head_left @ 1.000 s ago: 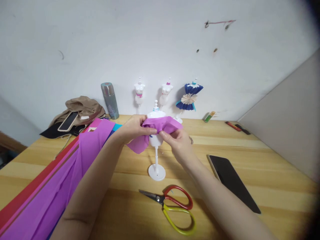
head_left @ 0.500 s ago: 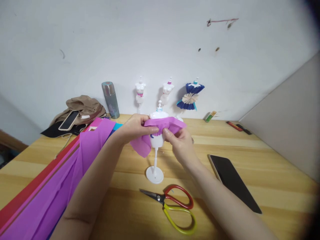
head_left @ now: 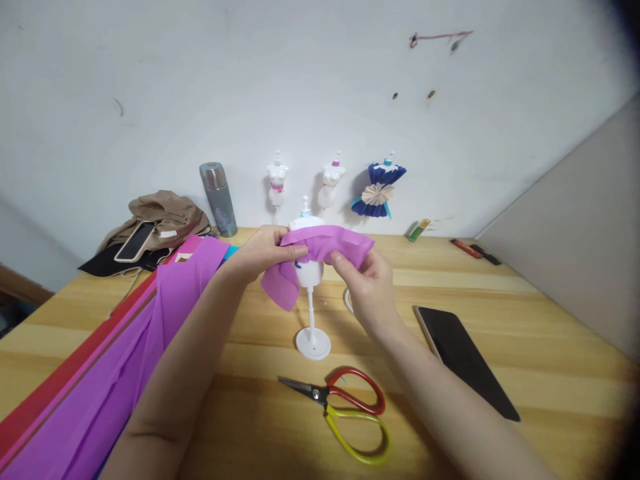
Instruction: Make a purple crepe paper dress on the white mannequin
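Observation:
A strip of purple crepe paper [head_left: 345, 241] stretches across the front of a small white mannequin [head_left: 311, 273] on a round-based stand. My left hand [head_left: 264, 252] pinches the strip at the mannequin's left side, thumb in front, with a loose tail of paper hanging below. On the other side my right hand [head_left: 367, 283] grips the strip between thumb and fingers, and the paper is gathered in small folds between the hands. The mannequin leans a little to the left. Below its base lie scissors [head_left: 320, 395] with one red and one yellow handle.
Purple and red paper sheets [head_left: 185, 293] lie along the left, beside a cap [head_left: 165, 213] and phone [head_left: 135, 241]. A flask [head_left: 219, 200] and three small mannequins [head_left: 333, 180] stand by the wall. A dark tablet-like phone [head_left: 465, 360] lies right; a white ring shows behind my right hand.
My right hand has drawn the strip slightly outward to the right, so it spreads wider. The mannequin's top now tilts left and its base has shifted a little right.

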Motion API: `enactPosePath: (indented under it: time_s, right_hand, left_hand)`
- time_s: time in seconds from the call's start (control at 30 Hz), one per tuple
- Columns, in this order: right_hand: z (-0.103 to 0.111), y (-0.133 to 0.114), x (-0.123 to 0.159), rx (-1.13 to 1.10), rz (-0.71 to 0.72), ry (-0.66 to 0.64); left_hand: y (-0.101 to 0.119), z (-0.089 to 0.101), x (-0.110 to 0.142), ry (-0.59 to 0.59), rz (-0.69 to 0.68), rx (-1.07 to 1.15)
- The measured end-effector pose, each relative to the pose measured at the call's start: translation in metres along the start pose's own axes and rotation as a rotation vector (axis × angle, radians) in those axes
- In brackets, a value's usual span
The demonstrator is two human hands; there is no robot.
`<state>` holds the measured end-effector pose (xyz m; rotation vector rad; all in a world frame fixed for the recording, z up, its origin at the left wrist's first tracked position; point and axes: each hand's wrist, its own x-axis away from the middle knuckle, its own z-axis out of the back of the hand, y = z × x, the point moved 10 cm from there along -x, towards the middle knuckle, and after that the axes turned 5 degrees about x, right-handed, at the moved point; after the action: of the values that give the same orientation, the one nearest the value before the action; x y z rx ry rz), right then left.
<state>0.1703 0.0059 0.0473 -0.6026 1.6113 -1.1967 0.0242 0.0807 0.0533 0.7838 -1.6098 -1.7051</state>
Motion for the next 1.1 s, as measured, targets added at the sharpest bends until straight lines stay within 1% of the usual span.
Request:
enactPosePath:
  time_s: [0.17,0.37,0.67,0.83,1.1]
  right_hand:
    - [-0.003,0.006,-0.003,-0.024,0.0,-0.013]
    - [-0.007,0.014,-0.001,0.035,-0.04,-0.058]
    - [-0.006,0.009,-0.004,0.007,0.005,-0.034]
    - [-0.005,0.01,-0.004,0.019,-0.01,-0.034]
    - [0.002,0.006,-0.007,0.137,-0.018,-0.024]
  left_hand:
    - [0.0,-0.004,0.001,-0.032,0.007,0.035]
    - [-0.003,-0.003,0.0,-0.027,0.011,0.034]
    - [0.0,-0.009,0.002,-0.04,0.007,0.014]
    - [0.0,-0.01,0.002,-0.041,0.017,0.022]
    - [0.0,-0.012,0.003,-0.047,0.021,0.021]
